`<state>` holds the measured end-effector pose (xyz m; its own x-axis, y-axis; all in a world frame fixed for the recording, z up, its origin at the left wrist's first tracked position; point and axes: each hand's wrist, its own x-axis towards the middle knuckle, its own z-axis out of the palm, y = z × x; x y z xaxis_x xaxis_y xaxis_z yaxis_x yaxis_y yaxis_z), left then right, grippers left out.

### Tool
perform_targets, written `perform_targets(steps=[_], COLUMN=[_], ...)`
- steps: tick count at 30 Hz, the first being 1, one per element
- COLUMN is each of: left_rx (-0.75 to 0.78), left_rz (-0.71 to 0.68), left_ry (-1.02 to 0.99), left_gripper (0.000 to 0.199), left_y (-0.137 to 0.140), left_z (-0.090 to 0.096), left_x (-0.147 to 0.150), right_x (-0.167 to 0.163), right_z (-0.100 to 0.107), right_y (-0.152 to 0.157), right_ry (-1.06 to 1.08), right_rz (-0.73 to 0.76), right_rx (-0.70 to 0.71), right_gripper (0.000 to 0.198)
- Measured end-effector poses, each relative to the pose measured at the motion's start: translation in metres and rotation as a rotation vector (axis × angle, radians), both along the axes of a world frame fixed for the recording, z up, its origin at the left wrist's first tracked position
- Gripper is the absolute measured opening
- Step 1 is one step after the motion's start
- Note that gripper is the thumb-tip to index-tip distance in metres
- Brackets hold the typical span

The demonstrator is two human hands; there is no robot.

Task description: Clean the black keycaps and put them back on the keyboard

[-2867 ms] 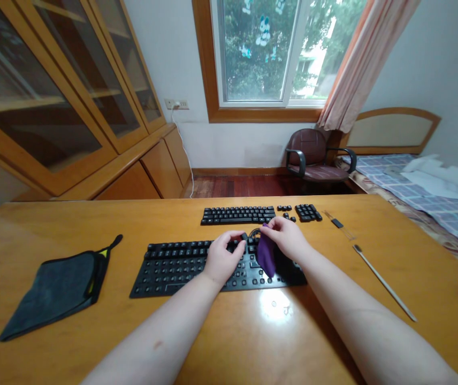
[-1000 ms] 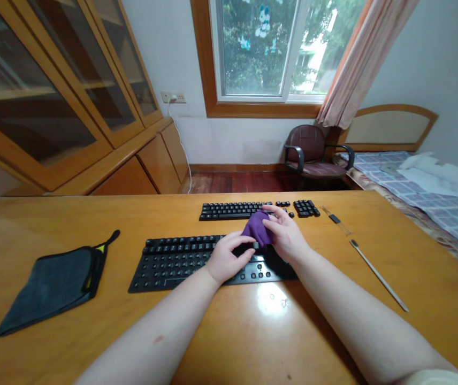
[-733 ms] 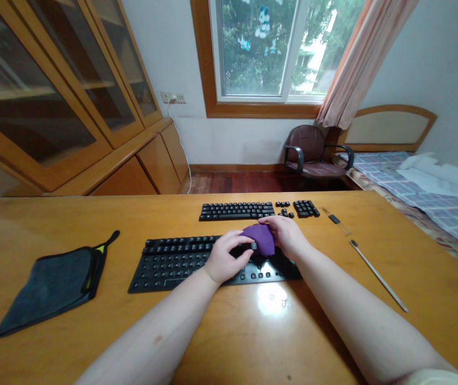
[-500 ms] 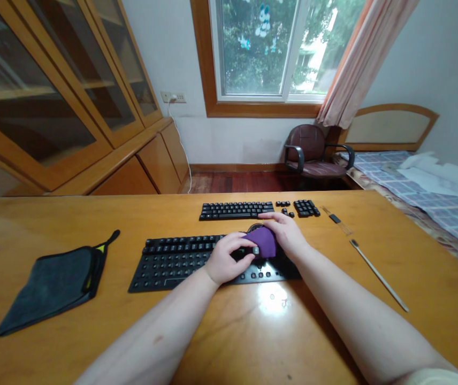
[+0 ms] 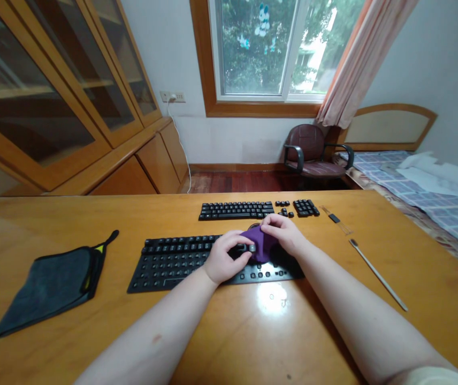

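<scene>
Pinching, that's the switch: the right hand (image 5: 283, 233), spread across the purple cloth (image 5: 261, 252) half a second ago, now nips it by its far edge between thumb and finger. And that leaves the cloth hanging freer over the keyboard (image 5: 181, 262), right up against the small key (image 5: 252, 248) gripped in the left hand's (image 5: 224, 259) fingers. So key and cloth meet above the middle of the surface (image 5: 52, 363)!

Toward the far edge, a block of loose keys (image 5: 235, 210) sits in rows, the number keys (image 5: 306, 208) to its right. Out by the right edge lie a wire puller (image 5: 334, 218) and a slim brush (image 5: 377, 275); near the left edge, a folded grey towel (image 5: 58, 278). In the way? Both hands and the cloth, hiding much of the keyboard's right half.
</scene>
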<state>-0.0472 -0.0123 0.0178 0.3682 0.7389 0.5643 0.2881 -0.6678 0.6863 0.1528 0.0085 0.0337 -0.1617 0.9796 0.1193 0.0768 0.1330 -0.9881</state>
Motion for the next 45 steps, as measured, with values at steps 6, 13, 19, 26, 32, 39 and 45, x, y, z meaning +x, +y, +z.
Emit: perform_targets(steps=[6, 13, 19, 26, 32, 39, 45], left_rx=[0.01, -0.005, -0.028, -0.087, -0.061, -0.106, -0.157], left_rz=[0.148, 0.202, 0.212, 0.29, 0.238, 0.248, 0.25], left_ry=[-0.103, -0.055, -0.08, -0.125, -0.162, -0.198, -0.226], left_gripper=[0.017, 0.02, 0.023, 0.018, 0.014, 0.016, 0.015], left_y=[0.003, 0.003, 0.005, 0.005, 0.004, 0.005, 0.004], left_z=[-0.005, -0.006, -0.008, -0.013, -0.01, -0.014, -0.014], left_x=[0.001, 0.003, 0.002, 0.005, 0.007, 0.007, 0.008], right_x=[-0.009, -0.029, -0.037, -0.036, -0.038, -0.039, -0.038], right_z=[0.007, -0.01, -0.022, -0.015, -0.018, -0.023, -0.023], right_y=[-0.012, -0.019, -0.016, -0.017, -0.02, -0.02, -0.02], right_ry=[-0.139, 0.145, 0.371, 0.292, 0.301, 0.303, 0.198], right_rz=[-0.584, -0.107, -0.039, 0.022, -0.077, -0.131, -0.084], right_rx=[0.314, -0.038, -0.224, -0.141, -0.069, 0.023, 0.085], right_gripper=[0.02, 0.028, 0.028, 0.029, 0.018, 0.015, 0.021])
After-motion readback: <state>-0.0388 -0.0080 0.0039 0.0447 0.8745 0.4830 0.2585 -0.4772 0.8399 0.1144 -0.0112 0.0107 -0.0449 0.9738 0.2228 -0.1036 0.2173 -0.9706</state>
